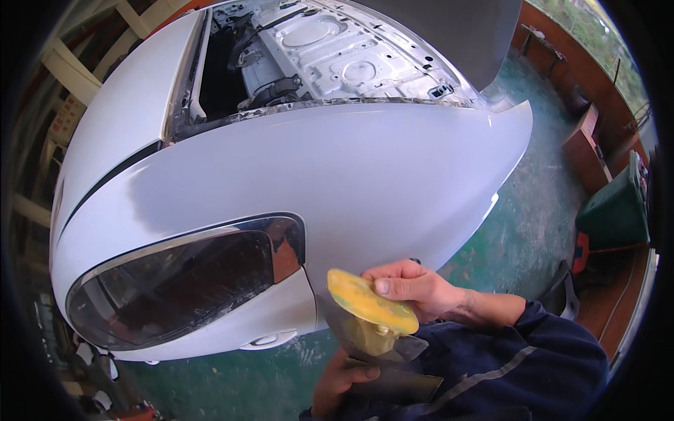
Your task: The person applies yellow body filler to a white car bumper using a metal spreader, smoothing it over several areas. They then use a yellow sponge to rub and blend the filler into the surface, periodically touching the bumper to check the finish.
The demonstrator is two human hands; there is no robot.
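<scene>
My right hand (416,289) pinches a round yellow pad (368,302) by its edge, thumb on its face. The pad looks worn, with greenish patches. Beneath it is a crumpled gold-coloured piece (371,337), whose kind I cannot tell. Lower down, my left hand (345,376) grips a dark, thin sheet (405,381) between thumb and fingers; it looks like abrasive paper. Another dark flap (410,348) sticks out under the pad. Both hands are in front of the car's rear quarter panel (379,173), which has a matt grey coat blending into white towards the roof.
The rear window opening exposes a bare metal parcel shelf (337,52). A side window (179,284) and door handle (266,339) are at left. On the right stand a green bin (613,210) and a brown box (587,147) on the green floor (526,221).
</scene>
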